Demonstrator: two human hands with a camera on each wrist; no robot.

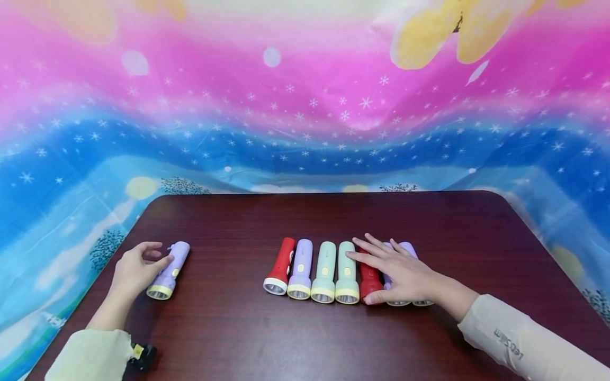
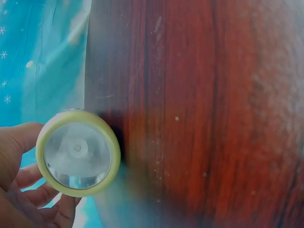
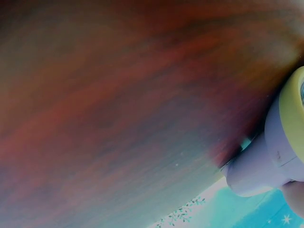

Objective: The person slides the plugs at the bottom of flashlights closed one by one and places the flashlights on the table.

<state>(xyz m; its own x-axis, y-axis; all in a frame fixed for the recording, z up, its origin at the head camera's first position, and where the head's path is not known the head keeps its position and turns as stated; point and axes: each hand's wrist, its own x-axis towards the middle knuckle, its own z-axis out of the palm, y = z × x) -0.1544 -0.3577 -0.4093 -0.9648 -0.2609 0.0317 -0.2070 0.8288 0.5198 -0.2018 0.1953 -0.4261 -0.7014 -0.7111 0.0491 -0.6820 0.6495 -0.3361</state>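
Observation:
At the table's left side, my left hand (image 1: 135, 267) is beside a purple flashlight (image 1: 173, 272) with a yellow rim. The thumb overlaps its barrel in the head view, and the other fingers bend loosely on its left. The left wrist view shows its lens (image 2: 77, 154) facing the camera. My right hand (image 1: 395, 270) spreads its fingers over the right end of a flashlight row. Beneath it are a red flashlight (image 1: 370, 280) and two purple ones, partly hidden. One purple flashlight (image 3: 256, 164) shows in the right wrist view, a fingertip beside it.
Left of my right hand, a red flashlight (image 1: 281, 264) with a white rim, a purple one (image 1: 302, 264) and two mint-green ones (image 1: 325, 264) lie side by side, lenses toward me. The dark wooden table (image 1: 229, 328) ends at a patterned cloth backdrop (image 1: 305, 106).

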